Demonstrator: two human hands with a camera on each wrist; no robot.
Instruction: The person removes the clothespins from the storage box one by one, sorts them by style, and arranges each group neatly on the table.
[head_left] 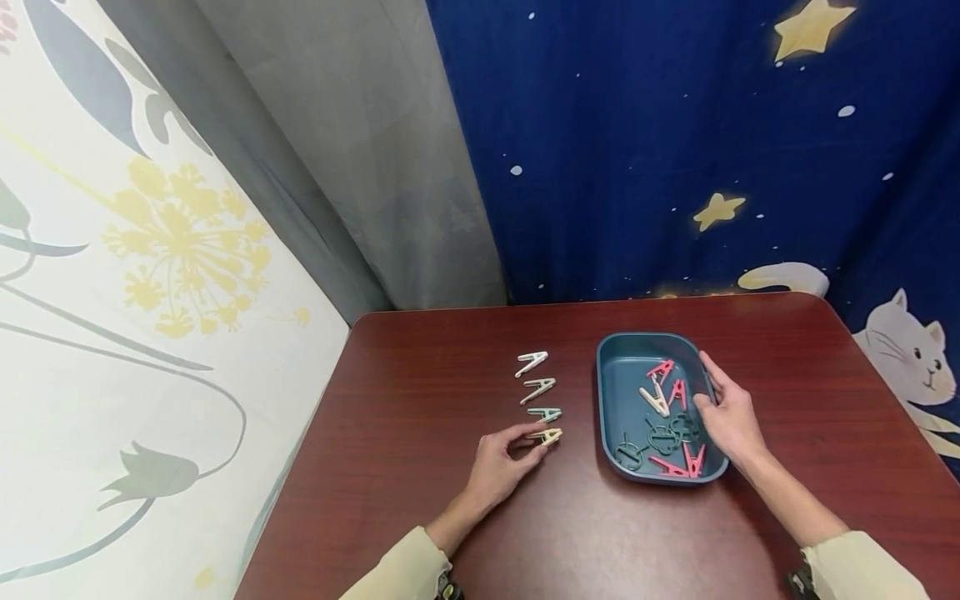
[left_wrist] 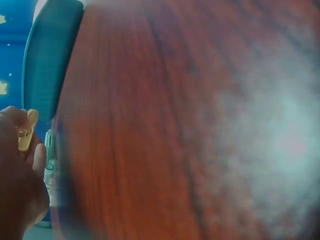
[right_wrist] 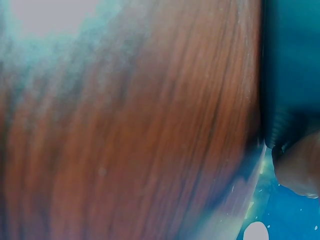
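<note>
Cream sleeves frame the near edge of the dark red wooden table point(head_left: 420, 392). My left hand point(head_left: 497, 467) pinches the yellow plastic clothes peg point(head_left: 550, 436) between fingertips and thumb, its grip narrow, the peg lying on the table at the near end of a row with a green peg point(head_left: 544, 413) and two white pegs point(head_left: 534, 376). My right hand point(head_left: 729, 414) rests with relaxed fingers on the right rim of the teal plastic tray point(head_left: 611, 392), which holds red, white and green pegs point(head_left: 670, 417).

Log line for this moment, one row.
left hand pinches yellow clip on table | right hand rests on tray rim | three clips lined up
</note>
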